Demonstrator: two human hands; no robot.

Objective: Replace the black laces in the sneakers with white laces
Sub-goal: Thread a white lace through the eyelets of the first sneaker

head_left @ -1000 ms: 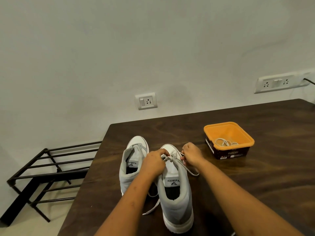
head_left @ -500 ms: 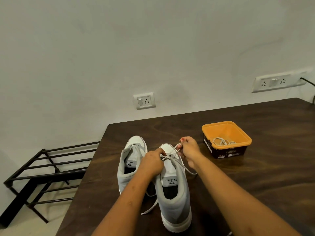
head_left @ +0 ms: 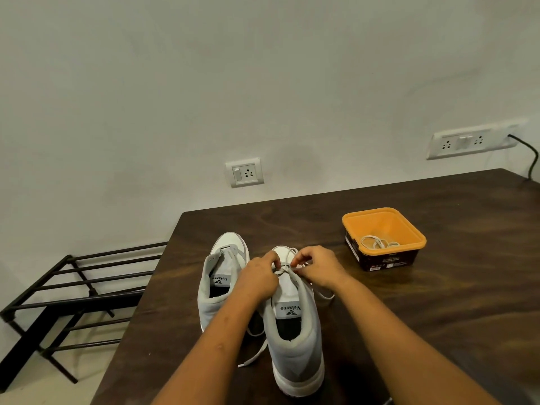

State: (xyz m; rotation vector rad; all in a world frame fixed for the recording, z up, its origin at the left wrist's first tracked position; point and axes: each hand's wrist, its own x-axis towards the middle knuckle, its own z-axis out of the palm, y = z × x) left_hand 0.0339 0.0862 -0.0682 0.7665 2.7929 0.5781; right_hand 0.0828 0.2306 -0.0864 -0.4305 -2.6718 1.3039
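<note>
Pair of grey-and-white sneakers on a dark bench [head_left: 438, 302], one being laced in white.
Left hand [head_left: 258, 277] and right hand [head_left: 317, 268] each pinch the white lace [head_left: 287, 269] over the toe end of the right-side sneaker [head_left: 295, 346]; loose ends trail on the bench. Left-side sneaker [head_left: 222, 276] stands just beside it. Orange tub [head_left: 382, 226], further right, holds a coiled lace [head_left: 377, 242].

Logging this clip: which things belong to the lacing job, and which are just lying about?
Job: left hand, right hand, white lace, near sneaker, far sneaker, orange tub holding another lace.
Lying about: metal rack, wall sockets, black cable.
</note>
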